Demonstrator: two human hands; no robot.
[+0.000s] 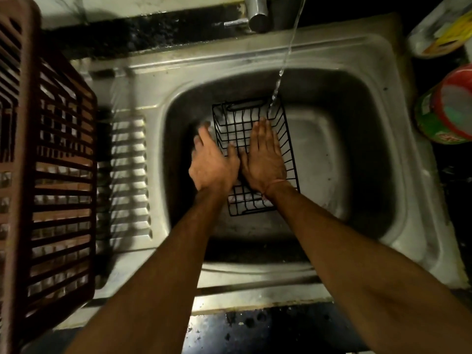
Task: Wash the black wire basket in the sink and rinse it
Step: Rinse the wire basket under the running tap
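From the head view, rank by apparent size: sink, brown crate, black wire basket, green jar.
1. Sink
2. Brown crate, though it sits nearer the camera and is cut off by the frame
3. Black wire basket
4. Green jar, partly cut off

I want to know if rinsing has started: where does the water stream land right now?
In the head view, the stream lands on the far right corner of the basket in the sink, just beyond the right hand.

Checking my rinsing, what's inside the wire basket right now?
Only the right hand, flat inside the black wire basket, under the water stream. The hand and forearm cover part of its bottom.
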